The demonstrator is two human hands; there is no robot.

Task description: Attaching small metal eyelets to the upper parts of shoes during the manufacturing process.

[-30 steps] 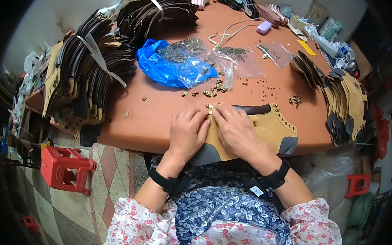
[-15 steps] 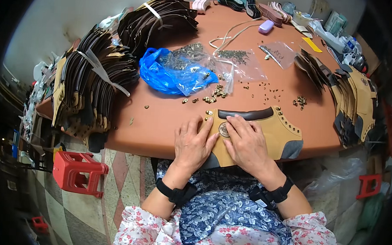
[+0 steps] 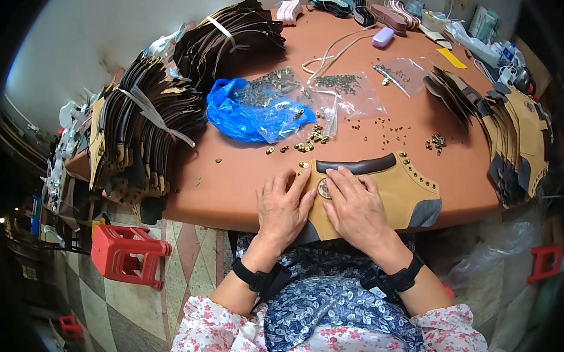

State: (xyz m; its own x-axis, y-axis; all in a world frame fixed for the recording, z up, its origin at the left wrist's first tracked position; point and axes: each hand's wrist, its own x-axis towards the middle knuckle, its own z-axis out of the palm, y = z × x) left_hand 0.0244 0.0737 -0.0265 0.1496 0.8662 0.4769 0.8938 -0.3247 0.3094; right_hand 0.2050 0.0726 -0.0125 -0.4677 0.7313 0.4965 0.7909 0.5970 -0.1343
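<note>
A tan shoe upper (image 3: 391, 190) lies at the table's near edge, with a dark padded collar (image 3: 356, 164), grey corner patches and a round emblem (image 3: 324, 188). Metal lace hooks (image 3: 418, 174) line its right curved edge; a couple more pieces sit at its upper left corner. My left hand (image 3: 282, 204) rests over the left edge, its fingertips by those pieces, fingers stretched out and thumb apart. Across the middle lies my right hand (image 3: 358, 204), fingers flat beside the emblem and reaching the collar. Whether a small part is under the left fingers is hidden.
Loose brass fittings (image 3: 315, 137) lie beyond the upper, near a blue plastic bag (image 3: 237, 120) and clear bags (image 3: 361, 94). Tied stacks of uppers (image 3: 149, 117) stand left, more (image 3: 520, 133) right. A red stool (image 3: 127, 254) stands on the floor at left.
The whole scene has shifted slightly right and down in the view. My hands and the upper keep nearly the same places relative to each other.
</note>
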